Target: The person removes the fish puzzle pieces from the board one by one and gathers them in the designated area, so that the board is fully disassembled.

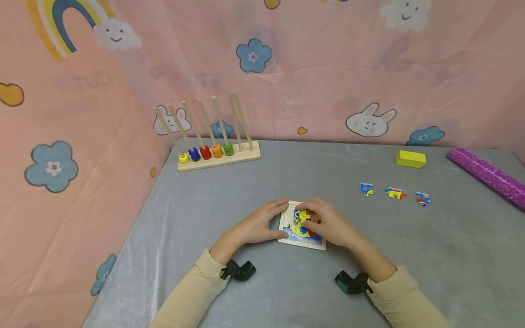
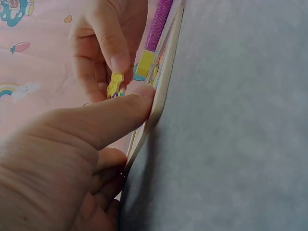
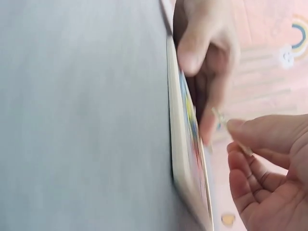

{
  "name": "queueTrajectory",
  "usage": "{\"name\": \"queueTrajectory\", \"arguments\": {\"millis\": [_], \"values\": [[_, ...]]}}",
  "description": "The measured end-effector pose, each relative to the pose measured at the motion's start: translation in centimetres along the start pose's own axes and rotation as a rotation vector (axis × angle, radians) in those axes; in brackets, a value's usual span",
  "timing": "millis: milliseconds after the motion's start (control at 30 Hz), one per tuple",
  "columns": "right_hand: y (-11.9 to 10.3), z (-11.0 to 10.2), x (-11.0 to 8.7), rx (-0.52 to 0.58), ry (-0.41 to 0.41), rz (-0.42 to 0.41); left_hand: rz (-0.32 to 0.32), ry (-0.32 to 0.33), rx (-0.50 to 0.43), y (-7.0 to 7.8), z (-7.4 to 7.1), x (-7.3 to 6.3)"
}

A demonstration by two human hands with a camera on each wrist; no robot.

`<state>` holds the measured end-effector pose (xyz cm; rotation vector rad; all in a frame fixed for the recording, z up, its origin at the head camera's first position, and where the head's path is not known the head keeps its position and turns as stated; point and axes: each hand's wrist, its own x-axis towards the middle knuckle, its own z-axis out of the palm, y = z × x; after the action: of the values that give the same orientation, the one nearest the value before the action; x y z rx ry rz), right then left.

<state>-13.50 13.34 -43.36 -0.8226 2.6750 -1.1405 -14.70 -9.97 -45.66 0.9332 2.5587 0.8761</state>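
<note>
A wooden jigsaw puzzle board (image 1: 301, 245) lies on the table in front of the person, with a colourful picture in its pale frame. My left hand (image 1: 260, 223) holds the frame at its left side, thumb near the close corner and fingers at the far one. Over the board, my right hand (image 1: 327, 223) pinches a yellow puzzle piece (image 2: 114, 85) between thumb and fingers. In the left wrist view this piece is tilted and raised above the frame. Part of the picture is hidden beneath the right hand.
Three loose puzzle pieces, one in the middle (image 1: 395, 193), lie right of the board. Behind them are a yellow block (image 1: 410, 159) and a purple glittery roll (image 1: 488, 177). At the back left stands a wooden peg rack (image 1: 219, 162) with coloured rings.
</note>
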Motion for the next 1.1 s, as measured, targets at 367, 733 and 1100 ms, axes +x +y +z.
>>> {"name": "queueTrajectory", "arguments": {"millis": [367, 733, 1100], "values": [[4.8, -4.9, -3.4, -0.066, 0.102, 0.032, 0.000, 0.004, -0.003, 0.2, -0.1, 0.0], [8.7, -7.5, -6.2, -0.044, 0.206, 0.075, 0.001, 0.002, -0.016, 0.1, 0.0, 0.0], [9.5, -7.4, -6.5, -0.099, 0.244, 0.031, 0.007, -0.002, 0.003, 0.0, -0.1, 0.0]]}}
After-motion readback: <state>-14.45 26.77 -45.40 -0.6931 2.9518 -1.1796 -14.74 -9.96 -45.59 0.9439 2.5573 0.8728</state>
